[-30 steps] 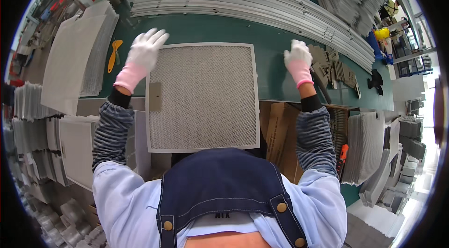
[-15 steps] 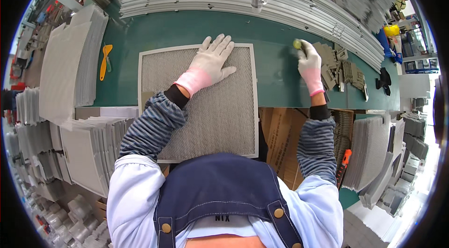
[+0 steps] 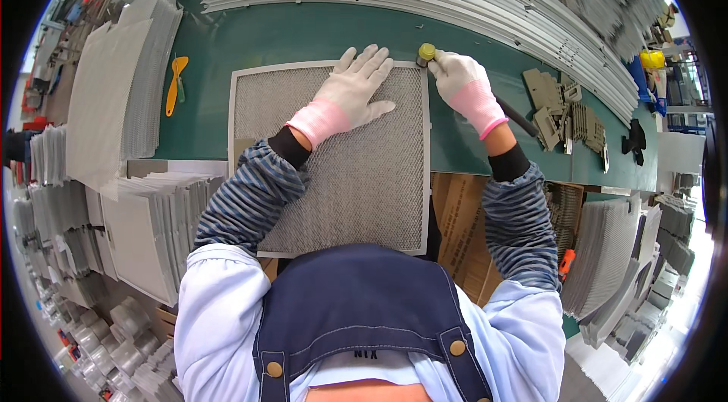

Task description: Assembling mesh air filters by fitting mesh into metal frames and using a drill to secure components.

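Clock read from the middle of the mesh panel (image 3: 356, 182), 12 away from the wearer. Panel lies flat on the green table (image 3: 258, 34), near edge overhanging at 6, close to the body, probably for easy reach. Left hand (image 3: 352, 91) toward 12–1: palm down, fingers spread, gripping nothing, pressed on the mesh, likely to steady it. Right hand (image 3: 459, 77) toward 2, fingers curled round the handle of a yellow-faced mallet (image 3: 427, 51); its head is at the panel's 1–2 o'clock corner, contact impossible to tell. Handle slants back toward 3, seemingly suiting the wrist. Grey-brown brackets (image 3: 543, 89) heaped at 2–3, presumably within right-hand reach; orange scraper (image 3: 174, 91) at 10, set aside from the panel.
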`<state>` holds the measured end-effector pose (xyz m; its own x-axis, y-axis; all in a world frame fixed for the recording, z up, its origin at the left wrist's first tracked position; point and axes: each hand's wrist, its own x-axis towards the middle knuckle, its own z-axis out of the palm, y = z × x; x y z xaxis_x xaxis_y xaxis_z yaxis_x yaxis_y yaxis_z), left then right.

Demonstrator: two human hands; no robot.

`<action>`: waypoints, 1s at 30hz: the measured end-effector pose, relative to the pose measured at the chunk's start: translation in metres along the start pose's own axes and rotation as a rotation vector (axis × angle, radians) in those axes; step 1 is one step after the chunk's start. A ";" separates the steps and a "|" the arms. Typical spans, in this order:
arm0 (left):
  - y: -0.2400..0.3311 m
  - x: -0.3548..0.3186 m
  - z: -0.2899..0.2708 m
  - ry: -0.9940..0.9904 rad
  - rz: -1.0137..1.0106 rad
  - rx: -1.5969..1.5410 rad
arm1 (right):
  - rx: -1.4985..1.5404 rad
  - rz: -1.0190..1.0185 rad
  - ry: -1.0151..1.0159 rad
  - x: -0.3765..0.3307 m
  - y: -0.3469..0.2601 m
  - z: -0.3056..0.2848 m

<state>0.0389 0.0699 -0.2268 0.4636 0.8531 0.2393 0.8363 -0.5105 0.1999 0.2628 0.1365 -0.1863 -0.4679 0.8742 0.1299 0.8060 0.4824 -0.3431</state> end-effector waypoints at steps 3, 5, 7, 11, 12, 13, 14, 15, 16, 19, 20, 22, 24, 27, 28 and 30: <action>-0.009 -0.004 -0.002 -0.002 0.042 -0.056 | 0.021 -0.092 0.075 0.001 -0.005 -0.004; -0.013 -0.006 -0.003 0.001 0.067 -0.075 | -0.047 -0.052 -0.010 0.003 -0.010 -0.003; -0.013 -0.009 -0.002 -0.007 0.055 -0.084 | -0.084 0.017 -0.105 0.003 -0.015 -0.004; -0.020 -0.011 -0.020 -0.042 0.052 -0.205 | -0.142 -0.009 -0.136 0.007 0.001 -0.008; -0.033 -0.021 -0.026 0.028 0.075 -0.186 | -0.126 0.022 0.015 0.003 0.010 -0.011; -0.043 -0.036 -0.044 0.077 0.069 -0.076 | -0.108 0.059 0.166 -0.004 0.022 -0.014; -0.062 -0.061 -0.063 0.134 0.063 0.022 | -0.202 0.038 0.253 -0.017 0.033 -0.019; -0.066 -0.088 -0.094 0.139 -0.023 0.074 | -0.135 -0.013 0.291 -0.037 0.030 -0.030; -0.076 -0.119 -0.112 0.107 -0.026 0.146 | -0.064 -0.070 0.326 -0.060 0.021 -0.038; -0.084 -0.209 -0.114 -0.226 -0.091 0.222 | 0.259 -0.200 -0.145 -0.144 -0.018 -0.041; -0.078 -0.219 -0.112 -0.281 -0.124 0.168 | 0.398 -0.099 -0.406 -0.168 -0.037 -0.042; -0.071 -0.211 -0.110 -0.253 -0.124 0.148 | 0.442 -0.042 -0.671 -0.201 -0.065 -0.036; -0.068 -0.208 -0.113 -0.227 -0.132 0.144 | 0.377 -0.096 -0.614 -0.210 -0.070 -0.032; -0.079 -0.196 -0.130 -0.100 -0.049 0.158 | 0.159 -0.252 -0.436 -0.204 -0.059 -0.028; -0.087 -0.185 -0.146 0.118 0.031 0.232 | 0.150 -0.221 -0.440 -0.188 -0.058 -0.035; -0.081 -0.153 -0.210 0.430 0.012 -0.074 | 0.173 -0.437 -0.019 -0.160 -0.033 -0.031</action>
<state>-0.1612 -0.0421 -0.0803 0.2962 0.7326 0.6129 0.8008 -0.5402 0.2587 0.3225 -0.0170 -0.1665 -0.7579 0.5891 0.2803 0.4600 0.7872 -0.4106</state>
